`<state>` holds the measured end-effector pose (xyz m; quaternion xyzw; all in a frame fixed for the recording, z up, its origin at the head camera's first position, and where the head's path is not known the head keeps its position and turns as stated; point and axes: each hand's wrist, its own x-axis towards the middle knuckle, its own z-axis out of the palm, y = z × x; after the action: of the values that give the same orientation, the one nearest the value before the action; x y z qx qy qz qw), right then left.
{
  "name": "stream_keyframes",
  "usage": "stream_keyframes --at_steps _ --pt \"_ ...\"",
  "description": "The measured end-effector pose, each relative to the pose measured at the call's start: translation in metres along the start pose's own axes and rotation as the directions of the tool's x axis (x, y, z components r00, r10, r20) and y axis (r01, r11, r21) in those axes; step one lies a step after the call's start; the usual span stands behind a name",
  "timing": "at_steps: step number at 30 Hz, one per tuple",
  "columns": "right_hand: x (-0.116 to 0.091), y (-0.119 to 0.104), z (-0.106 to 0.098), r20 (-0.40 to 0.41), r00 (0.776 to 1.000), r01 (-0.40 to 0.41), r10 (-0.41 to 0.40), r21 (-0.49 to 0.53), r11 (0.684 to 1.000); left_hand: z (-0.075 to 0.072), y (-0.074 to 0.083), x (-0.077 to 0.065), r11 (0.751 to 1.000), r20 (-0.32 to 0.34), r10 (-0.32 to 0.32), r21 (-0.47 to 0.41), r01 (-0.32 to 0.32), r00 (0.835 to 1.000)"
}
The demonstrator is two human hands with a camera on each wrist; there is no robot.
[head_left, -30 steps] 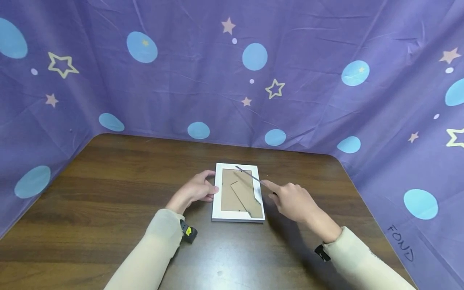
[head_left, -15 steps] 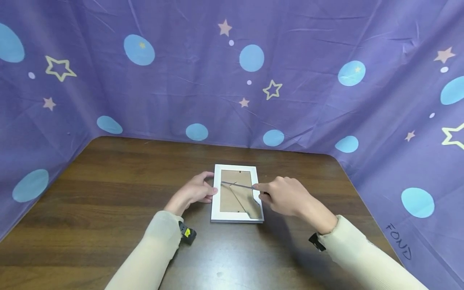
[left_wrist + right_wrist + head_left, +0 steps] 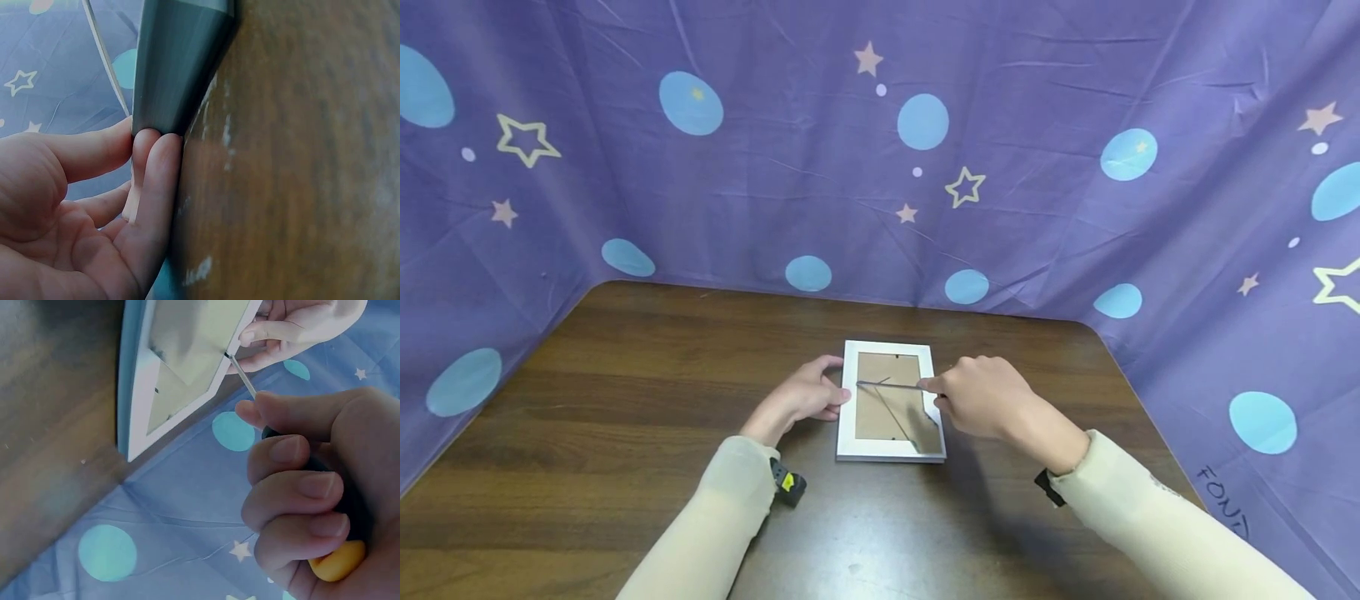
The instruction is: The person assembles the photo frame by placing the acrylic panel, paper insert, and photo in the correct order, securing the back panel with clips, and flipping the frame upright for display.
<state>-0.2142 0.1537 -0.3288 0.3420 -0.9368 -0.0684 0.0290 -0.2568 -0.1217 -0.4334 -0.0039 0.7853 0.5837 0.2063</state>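
A white picture frame (image 3: 847, 429) lies face down on the table, its brown backing board (image 3: 880, 417) showing with a stand flap outlined on it. My left hand (image 3: 797, 393) grips the frame's left edge, thumb on top and fingertips against the side. In my right hand (image 3: 988, 396) is a screwdriver; its yellow handle end (image 3: 338, 561) shows below the curled fingers in the right wrist view. The index finger lies along the metal shaft (image 3: 891, 386), which reaches across the backing. Its tip is at the left inner edge of the frame, by a small dark tab (image 3: 227, 355).
Brown wooden table (image 3: 662, 400) surrounds the frame on all sides. A purple curtain (image 3: 760, 167) with stars and blue dots hangs behind and beside the table. Small dark tabs sit along the frame's inner edge at top and bottom.
The screwdriver tip has moved from the frame's upper edge down to its left inner edge, my right hand swinging slightly left with it. My left hand and the frame have stayed in place.
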Motion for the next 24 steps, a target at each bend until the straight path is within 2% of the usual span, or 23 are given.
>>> stream_keyframes --at_steps 5,10,24 --pt "0.007 0.001 -0.009 0.1 0.994 -0.036 0.034 0.02 0.999 0.0 0.0 -0.001 1.0 -0.001 0.0 0.0 0.0 1.0" --pt "0.009 0.006 -0.01 0.187 0.98 -0.081 0.067 0.067 0.994 0.0 0.001 -0.002 1.0 0.003 0.005 0.003 -0.005 1.0" --pt "0.009 0.014 -0.007 0.206 0.978 -0.054 0.028 0.123 0.991 0.001 0.003 -0.003 1.0 0.008 -0.002 0.005 0.002 1.0"
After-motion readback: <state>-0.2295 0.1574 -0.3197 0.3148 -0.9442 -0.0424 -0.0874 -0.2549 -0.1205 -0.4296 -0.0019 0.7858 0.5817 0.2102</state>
